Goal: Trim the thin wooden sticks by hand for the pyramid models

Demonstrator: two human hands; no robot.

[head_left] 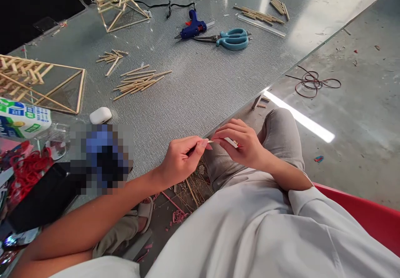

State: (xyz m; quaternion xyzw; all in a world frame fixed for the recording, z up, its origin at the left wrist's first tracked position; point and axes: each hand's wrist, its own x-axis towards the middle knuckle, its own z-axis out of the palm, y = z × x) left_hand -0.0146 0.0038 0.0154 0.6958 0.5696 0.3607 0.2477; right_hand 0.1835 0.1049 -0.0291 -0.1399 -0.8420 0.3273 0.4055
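Observation:
Over the table's near edge, above my lap, my left hand (183, 157) pinches a thin pale piece (210, 141) that looks like a short wooden stick. My right hand (243, 141) has its fingertips closed on the other end, so only a small middle part shows. On the tabletop beyond my hands lies a loose pile of thin wooden sticks (142, 80). A smaller bunch of short sticks (112, 57) lies just behind it. Farther back, a blue glue gun (193, 27) rests next to scissors with light blue handles (233, 39).
Stick-built frames (80, 90) stand at the left and a taller frame (117, 9) at the back. A white earbud case (100, 115), a tissue pack (25, 117) and red string (29, 170) lie left. More sticks (259, 15) lie back right. A cord loop (312, 82) is on the floor.

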